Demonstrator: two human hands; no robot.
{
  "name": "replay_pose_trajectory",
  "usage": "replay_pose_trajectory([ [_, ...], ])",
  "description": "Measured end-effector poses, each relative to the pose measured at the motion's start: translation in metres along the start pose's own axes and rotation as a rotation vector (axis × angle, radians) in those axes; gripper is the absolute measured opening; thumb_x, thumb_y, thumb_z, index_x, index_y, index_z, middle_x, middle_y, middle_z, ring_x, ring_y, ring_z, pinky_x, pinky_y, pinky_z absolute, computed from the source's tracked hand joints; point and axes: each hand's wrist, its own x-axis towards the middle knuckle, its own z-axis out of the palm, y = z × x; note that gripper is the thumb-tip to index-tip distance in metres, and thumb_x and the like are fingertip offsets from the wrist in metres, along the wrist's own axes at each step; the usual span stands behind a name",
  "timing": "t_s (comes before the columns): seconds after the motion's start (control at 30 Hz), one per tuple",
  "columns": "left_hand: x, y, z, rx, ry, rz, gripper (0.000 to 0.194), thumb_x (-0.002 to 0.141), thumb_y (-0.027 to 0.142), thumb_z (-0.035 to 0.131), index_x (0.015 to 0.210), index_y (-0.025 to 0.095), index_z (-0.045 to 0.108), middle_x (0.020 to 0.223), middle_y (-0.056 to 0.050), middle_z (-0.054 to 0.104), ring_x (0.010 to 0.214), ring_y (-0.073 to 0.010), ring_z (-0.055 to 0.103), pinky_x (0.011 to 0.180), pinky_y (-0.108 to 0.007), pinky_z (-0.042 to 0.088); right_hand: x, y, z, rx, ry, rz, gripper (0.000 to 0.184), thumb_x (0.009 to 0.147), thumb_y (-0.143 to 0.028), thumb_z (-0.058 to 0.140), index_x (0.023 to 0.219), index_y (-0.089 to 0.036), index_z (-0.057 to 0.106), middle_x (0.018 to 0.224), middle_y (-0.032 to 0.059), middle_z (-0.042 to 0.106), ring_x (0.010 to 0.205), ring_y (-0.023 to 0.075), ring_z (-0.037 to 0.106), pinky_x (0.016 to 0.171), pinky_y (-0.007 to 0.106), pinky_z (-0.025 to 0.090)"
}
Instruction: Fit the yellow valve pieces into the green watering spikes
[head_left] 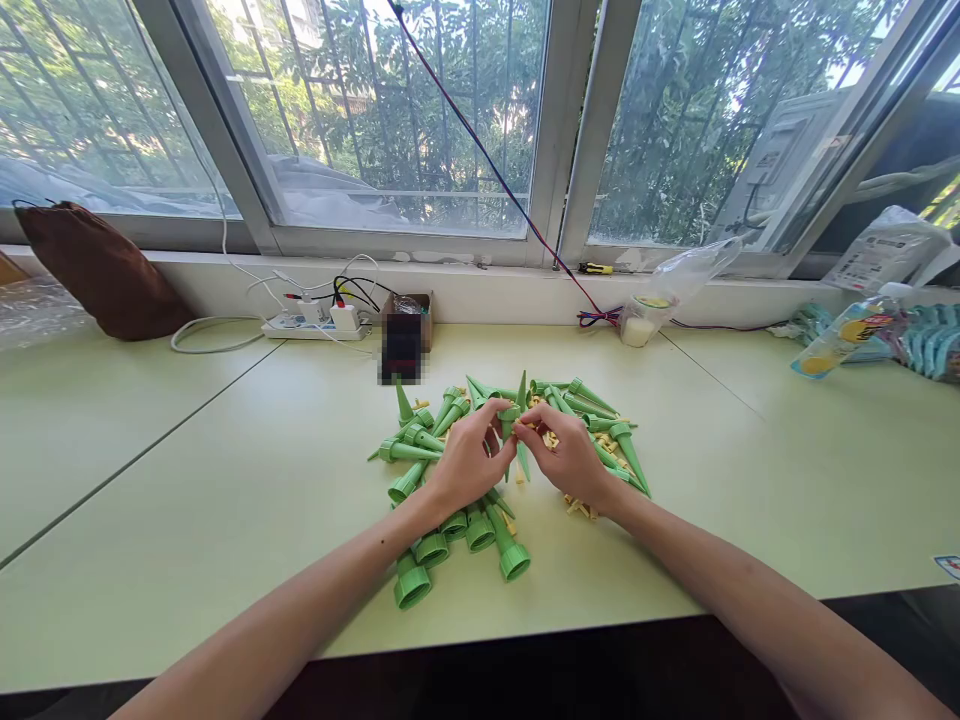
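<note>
My left hand (476, 455) grips a green plastic watering spike (508, 415) by its wide end, its tip pointing down. Close beside it, my right hand (566, 455) has thumb and forefinger pinched at the spike's side, on what looks like a small yellow valve piece (516, 427), mostly hidden by the fingers. Several more green spikes (514, 560) lie around both hands, some with their round open ends toward me. Small yellow plastic pieces (581, 508) are scattered among the spikes, mainly on the right and under my right hand.
A power strip (315, 327) with plugs and cables stands at the back, near a small box (422, 318). Behind to the right are a bagged jar (640, 325) and a cable bundle (598, 317). A brown bag (105, 270) leans at the far left; plastic packaging (847, 335) lies right.
</note>
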Motion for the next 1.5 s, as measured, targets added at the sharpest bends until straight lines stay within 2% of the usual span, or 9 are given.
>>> replay_pose_trajectory([
  [0.9, -0.0001, 0.0024, -0.0007, 0.002, -0.014, 0.008, 0.023, 0.086, 0.024, 0.057, 0.109, 0.02, 0.055, 0.063, 0.006, 0.056, 0.053, -0.0104, 0.054, 0.057, -0.023, 0.044, 0.0001, -0.0002, -0.0007, 0.0, -0.039, 0.009, 0.017, 0.097, -0.031, 0.053, 0.083, -0.022, 0.058, 0.072, 0.0009, 0.061, 0.061, 0.0158, 0.054, 0.06, 0.03, 0.044],
  [1.5, -0.0003, 0.0004, 0.0002, 0.029, -0.007, 0.021, 0.022, 0.086, 0.023, 0.058, 0.108, 0.02, 0.055, 0.063, 0.007, 0.055, 0.052, -0.01, 0.054, 0.06, -0.023, 0.044, 0.0003, -0.0003, -0.0004, -0.002, -0.035, 0.013, 0.014, 0.096, -0.026, 0.054, 0.082, -0.021, 0.057, 0.072, 0.0003, 0.06, 0.061, 0.0153, 0.054, 0.061, 0.029, 0.042],
])
